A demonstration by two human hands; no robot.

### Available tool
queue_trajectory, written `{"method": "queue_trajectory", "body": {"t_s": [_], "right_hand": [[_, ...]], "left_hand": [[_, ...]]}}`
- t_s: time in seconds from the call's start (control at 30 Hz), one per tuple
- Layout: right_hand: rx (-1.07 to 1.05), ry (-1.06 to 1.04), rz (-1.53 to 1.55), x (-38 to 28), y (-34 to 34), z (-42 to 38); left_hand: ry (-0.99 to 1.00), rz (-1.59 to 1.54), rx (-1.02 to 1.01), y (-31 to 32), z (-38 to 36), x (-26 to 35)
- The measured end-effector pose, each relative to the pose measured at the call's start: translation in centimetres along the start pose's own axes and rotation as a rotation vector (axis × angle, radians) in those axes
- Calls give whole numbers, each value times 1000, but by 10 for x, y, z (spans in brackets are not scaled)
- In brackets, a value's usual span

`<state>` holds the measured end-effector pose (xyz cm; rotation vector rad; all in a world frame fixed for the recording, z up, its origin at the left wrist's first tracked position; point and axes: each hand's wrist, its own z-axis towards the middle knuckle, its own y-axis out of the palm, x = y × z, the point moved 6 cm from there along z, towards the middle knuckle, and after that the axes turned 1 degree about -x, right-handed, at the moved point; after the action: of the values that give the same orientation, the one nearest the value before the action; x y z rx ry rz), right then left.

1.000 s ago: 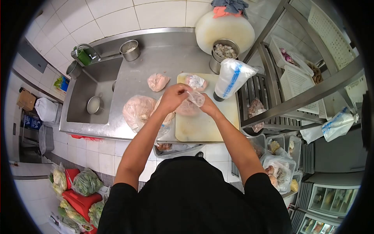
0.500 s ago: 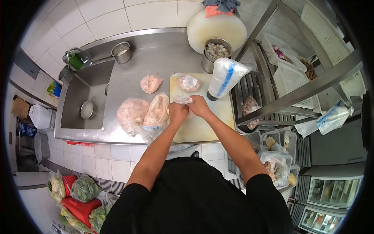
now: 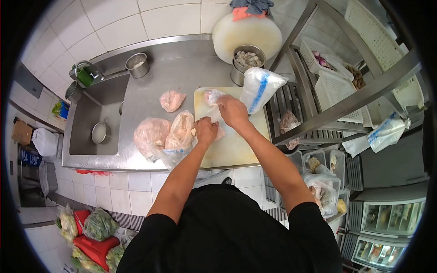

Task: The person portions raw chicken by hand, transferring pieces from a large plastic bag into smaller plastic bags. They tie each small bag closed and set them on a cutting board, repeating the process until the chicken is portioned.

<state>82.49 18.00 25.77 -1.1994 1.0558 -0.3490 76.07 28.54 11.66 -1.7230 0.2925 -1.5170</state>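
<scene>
My left hand (image 3: 206, 131) is closed on a clear plastic bag (image 3: 211, 113) over the left side of the white cutting board (image 3: 236, 152). My right hand (image 3: 233, 111) is raised a little farther forward, fingers bent together on the same thin plastic. Pale pink raw meat (image 3: 221, 132) in the bag shows partly between my wrists. A small wrapped packet of pink meat (image 3: 212, 96) lies just beyond, partly behind the right hand. Left of the board are another small packet (image 3: 172, 100), a large bag of pink meat (image 3: 150, 135) and an open bag of pale meat (image 3: 181, 129).
A roll of plastic bags (image 3: 261, 91) stands at the board's right. Behind it are a metal pot of pale chunks (image 3: 248, 61) and a round white board (image 3: 236, 34). A sink (image 3: 86, 127) is at left, a metal rack (image 3: 337, 113) at right.
My right hand has moved forward and right, away from the left, stretching the plastic between them. The left hand stays near its place. The view has shifted slightly.
</scene>
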Motion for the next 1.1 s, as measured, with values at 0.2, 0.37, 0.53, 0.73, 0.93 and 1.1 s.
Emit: {"method": "queue_trajectory", "body": {"t_s": [0.2,0.37,0.53,0.73,0.93,1.1], "right_hand": [[-325,-276,-379,-18,43,-8],[-264,-424,-453,40,62,-13],[-97,-573,-265,45,36,-40],[-8,-551,-159,60,36,-54],[-13,-500,-150,67,49,-67],[164,-417,159,65,52,-61]], "left_hand": [[35,63,23,-6,2,9],[218,114,-77,-43,-4,35],[396,209,-171,-74,-4,67],[360,384,-314,-70,-8,65],[412,391,-395,-58,-9,53],[194,212,-576,-81,5,79]]}}
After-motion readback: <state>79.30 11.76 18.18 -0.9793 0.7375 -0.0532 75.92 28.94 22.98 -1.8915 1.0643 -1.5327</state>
